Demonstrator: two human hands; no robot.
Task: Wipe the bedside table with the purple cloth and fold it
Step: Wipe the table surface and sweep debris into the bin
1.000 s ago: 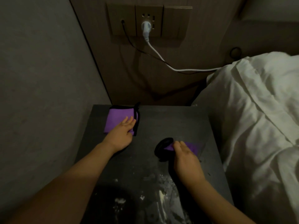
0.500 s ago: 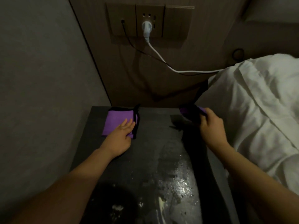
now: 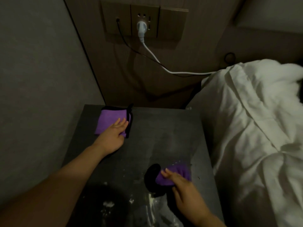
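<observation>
A dark bedside table (image 3: 164, 138) fills the middle of the view. A folded purple cloth with black edging (image 3: 109, 120) lies at its far left corner, and my left hand (image 3: 113, 135) rests flat on its near right part, fingers straight. A second purple cloth with a black edge (image 3: 173, 174) is bunched on the table's near right part. My right hand (image 3: 182, 185) grips that cloth from the near side. White smears and specks (image 3: 108, 203) mark the table's near part.
A bed with a rumpled white duvet (image 3: 254, 128) borders the table on the right. A grey wall (image 3: 41, 79) stands close on the left. Behind the table a socket panel (image 3: 144, 23) holds a white plug whose cable (image 3: 164, 66) runs to the bed.
My right hand swept the bunched cloth from the near right part to the far right corner, then back toward me to the near right part. My left hand stayed on the folded cloth.
</observation>
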